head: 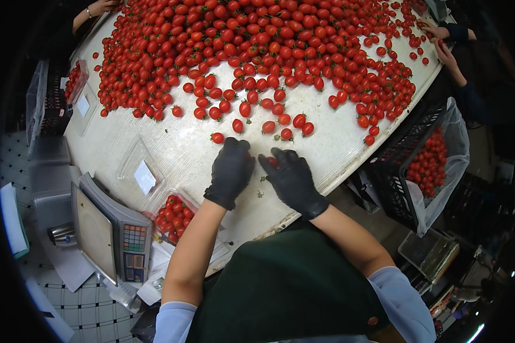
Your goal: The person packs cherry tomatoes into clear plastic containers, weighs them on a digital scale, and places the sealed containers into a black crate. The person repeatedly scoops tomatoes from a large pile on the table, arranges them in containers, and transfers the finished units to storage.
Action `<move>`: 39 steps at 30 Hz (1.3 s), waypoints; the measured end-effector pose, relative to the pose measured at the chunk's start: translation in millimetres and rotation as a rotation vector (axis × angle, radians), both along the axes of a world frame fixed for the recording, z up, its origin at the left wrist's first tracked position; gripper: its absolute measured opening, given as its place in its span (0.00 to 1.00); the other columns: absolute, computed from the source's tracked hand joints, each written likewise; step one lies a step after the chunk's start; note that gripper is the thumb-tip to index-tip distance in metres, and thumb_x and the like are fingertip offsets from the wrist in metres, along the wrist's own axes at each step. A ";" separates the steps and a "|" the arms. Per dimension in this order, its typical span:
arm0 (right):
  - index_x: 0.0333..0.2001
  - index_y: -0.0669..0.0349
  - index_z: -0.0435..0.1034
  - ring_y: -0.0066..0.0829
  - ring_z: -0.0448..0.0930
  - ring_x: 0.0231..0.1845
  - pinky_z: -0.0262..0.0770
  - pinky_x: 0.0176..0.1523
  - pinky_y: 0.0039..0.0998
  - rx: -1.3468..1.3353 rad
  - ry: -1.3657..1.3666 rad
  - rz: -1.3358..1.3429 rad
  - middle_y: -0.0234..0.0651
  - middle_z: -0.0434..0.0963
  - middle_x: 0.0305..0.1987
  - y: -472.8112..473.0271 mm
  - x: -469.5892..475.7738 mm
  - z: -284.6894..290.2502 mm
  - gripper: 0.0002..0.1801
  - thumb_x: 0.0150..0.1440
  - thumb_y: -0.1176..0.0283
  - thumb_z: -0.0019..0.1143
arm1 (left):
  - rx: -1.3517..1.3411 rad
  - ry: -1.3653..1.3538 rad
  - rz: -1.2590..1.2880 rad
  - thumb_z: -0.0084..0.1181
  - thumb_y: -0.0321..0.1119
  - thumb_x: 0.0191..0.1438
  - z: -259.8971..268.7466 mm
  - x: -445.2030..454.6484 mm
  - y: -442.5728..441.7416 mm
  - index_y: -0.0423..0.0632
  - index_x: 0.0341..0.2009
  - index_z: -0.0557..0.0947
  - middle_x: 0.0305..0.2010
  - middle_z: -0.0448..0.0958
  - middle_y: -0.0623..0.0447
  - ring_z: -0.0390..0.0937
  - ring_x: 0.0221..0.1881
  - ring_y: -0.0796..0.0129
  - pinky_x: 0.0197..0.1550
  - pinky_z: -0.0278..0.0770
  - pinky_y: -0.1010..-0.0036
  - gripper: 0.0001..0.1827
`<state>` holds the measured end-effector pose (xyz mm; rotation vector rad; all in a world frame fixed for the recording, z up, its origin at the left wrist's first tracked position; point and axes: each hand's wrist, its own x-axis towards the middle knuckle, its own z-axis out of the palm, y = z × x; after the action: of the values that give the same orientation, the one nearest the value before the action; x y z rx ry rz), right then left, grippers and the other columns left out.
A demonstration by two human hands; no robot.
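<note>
My left hand [231,173], in a black glove, is curled low over the white table [197,148]. A sliver of red at its inner edge looks like a cherry tomato mostly hidden by the fingers. Close to its right, my gloved right hand [292,182] has a cherry tomato [273,162] between thumb and fingers. One loose cherry tomato [217,137] lies just beyond the left fingertips. Several more, such as this one [286,134], are scattered ahead of the hands. Behind them spreads a large heap of cherry tomatoes [240,38] with green calyxes.
A filled clear plastic punnet [174,216] sits by my left forearm, with its labelled lid [131,165] open. Left of it stands a digital scale [116,231]. A black crate [395,188] of bagged tomatoes is at the right. Other people's hands [445,55] reach the table's far edges.
</note>
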<state>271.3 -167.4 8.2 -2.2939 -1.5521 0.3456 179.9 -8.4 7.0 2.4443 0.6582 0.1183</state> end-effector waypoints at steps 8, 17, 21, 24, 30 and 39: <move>0.51 0.58 0.64 0.33 0.74 0.44 0.75 0.46 0.37 0.403 1.257 -0.886 0.36 0.72 0.45 -33.2 68.2 10.0 0.16 0.58 0.70 0.50 | -0.421 -0.194 0.510 0.56 0.21 0.41 -7.8 -20.5 52.3 0.46 0.50 0.73 0.41 0.69 0.47 0.70 0.42 0.60 0.43 0.72 0.69 0.27; 0.55 0.58 0.61 0.37 0.74 0.51 0.73 0.52 0.45 0.583 2.017 -0.647 0.38 0.70 0.52 37.5 83.4 6.0 0.21 0.62 0.61 0.41 | -0.341 -0.271 0.030 0.69 0.29 0.35 -16.4 55.7 7.9 0.51 0.58 0.64 0.54 0.61 0.41 0.68 0.50 0.50 0.51 0.71 0.65 0.43; 0.52 0.59 0.63 0.31 0.74 0.48 0.76 0.45 0.36 0.497 2.004 -0.692 0.36 0.70 0.48 49.9 84.4 14.6 0.18 0.60 0.64 0.46 | -0.545 -0.286 0.059 0.68 0.28 0.37 -8.5 56.4 17.2 0.50 0.57 0.67 0.51 0.65 0.44 0.70 0.50 0.55 0.51 0.72 0.67 0.39; 0.50 0.59 0.64 0.25 0.74 0.44 0.77 0.40 0.31 0.385 1.938 -0.678 0.34 0.71 0.45 51.7 71.6 25.6 0.17 0.57 0.68 0.52 | -0.553 -0.225 0.062 0.65 0.27 0.40 4.3 38.1 8.9 0.48 0.53 0.70 0.48 0.69 0.47 0.71 0.49 0.57 0.51 0.71 0.68 0.32; 0.40 0.59 0.67 0.18 0.75 0.36 0.75 0.37 0.21 0.144 1.950 -0.347 0.30 0.72 0.36 80.4 -10.9 45.5 0.11 0.53 0.72 0.58 | -0.483 -0.326 0.372 0.59 0.26 0.47 55.3 -73.3 -2.4 0.45 0.49 0.74 0.49 0.71 0.45 0.70 0.50 0.56 0.52 0.69 0.67 0.22; 0.52 0.64 0.64 0.40 0.72 0.53 0.67 0.56 0.34 0.190 1.139 0.360 0.48 0.69 0.52 111.5 -94.7 46.7 0.25 0.51 0.69 0.60 | 0.017 -0.052 0.570 0.56 0.27 0.49 72.6 -210.0 -20.8 0.47 0.52 0.73 0.58 0.66 0.42 0.63 0.59 0.50 0.60 0.60 0.63 0.23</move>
<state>176.6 -55.9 54.9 -1.1963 -1.2279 1.2497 -30.0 -29.2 79.6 2.1922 1.3147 0.4103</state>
